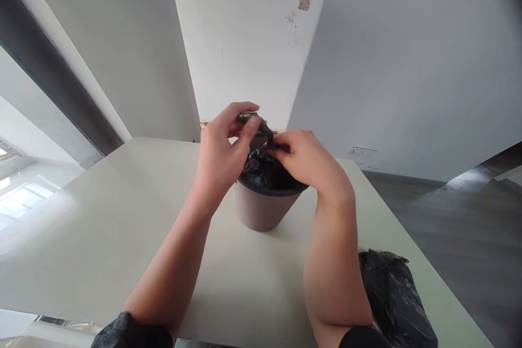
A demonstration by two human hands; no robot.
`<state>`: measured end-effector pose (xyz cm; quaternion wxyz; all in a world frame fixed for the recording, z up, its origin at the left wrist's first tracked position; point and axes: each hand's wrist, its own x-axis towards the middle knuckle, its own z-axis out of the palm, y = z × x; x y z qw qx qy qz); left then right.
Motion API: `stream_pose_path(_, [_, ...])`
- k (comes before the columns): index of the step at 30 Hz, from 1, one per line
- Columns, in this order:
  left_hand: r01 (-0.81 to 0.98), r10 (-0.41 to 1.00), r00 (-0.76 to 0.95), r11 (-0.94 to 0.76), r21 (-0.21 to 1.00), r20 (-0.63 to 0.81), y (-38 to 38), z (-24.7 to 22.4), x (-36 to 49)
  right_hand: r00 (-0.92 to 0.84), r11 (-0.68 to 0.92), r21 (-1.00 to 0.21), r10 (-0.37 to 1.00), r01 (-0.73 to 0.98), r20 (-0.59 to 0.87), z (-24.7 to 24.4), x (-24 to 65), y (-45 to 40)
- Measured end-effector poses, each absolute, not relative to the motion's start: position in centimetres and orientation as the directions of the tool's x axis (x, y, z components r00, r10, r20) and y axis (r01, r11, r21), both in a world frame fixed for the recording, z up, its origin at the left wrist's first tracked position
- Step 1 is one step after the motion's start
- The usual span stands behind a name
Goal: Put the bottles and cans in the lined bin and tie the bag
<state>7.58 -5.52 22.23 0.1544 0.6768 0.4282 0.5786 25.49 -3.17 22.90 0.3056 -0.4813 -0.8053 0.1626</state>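
Observation:
A grey-brown trash can with a dark rim stands on the pale table. Inside it sits a black garbage bag, its top gathered and twisted above the rim. My left hand pinches a strand of the bag's top between thumb and fingers, over the can's left side. My right hand is closed on the bag's gathered neck, just above the right part of the rim. Its fingertips are partly hidden by the plastic. What the bag contains cannot be seen, apart from a small green spot near my left thumb.
A folded bundle of black plastic lies at the table's right edge, beside my right forearm. The table reaches toward a white wall section with peeling paint. Grey floor shows beyond the right edge.

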Motion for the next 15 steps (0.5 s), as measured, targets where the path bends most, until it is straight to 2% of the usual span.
stream_pose_path(4, [0.543, 0.795, -0.141, -0.436, 0.717, 0.590, -4.4, 21.2, 7.1, -0.104, 0.499, -0.650, 0.831, 0.574, 0.546, 23.4, 26.5, -3.5])
stream_pose_path(9, [0.735, 0.891, -0.093, -0.240, 0.634, 0.445, -3.5, 20.5, 6.8, 0.218, 0.646, -0.634, 0.607, 0.424, 0.764, 23.8, 26.8, -3.8])
stream_pose_path(13, [0.774, 0.918, -0.029, -0.229, 0.590, 0.395, -3.2, 20.4, 6.7, 0.530, 0.737, -0.554, 0.313, 0.388, 0.788, 24.4, 27.2, -4.5])
stream_pose_path(15, [0.777, 0.924, -0.020, -0.226, 0.587, 0.382, -3.2, 20.4, 6.7, 0.603, 0.722, -0.580, 0.284, 0.376, 0.745, 24.6, 27.7, -5.0])
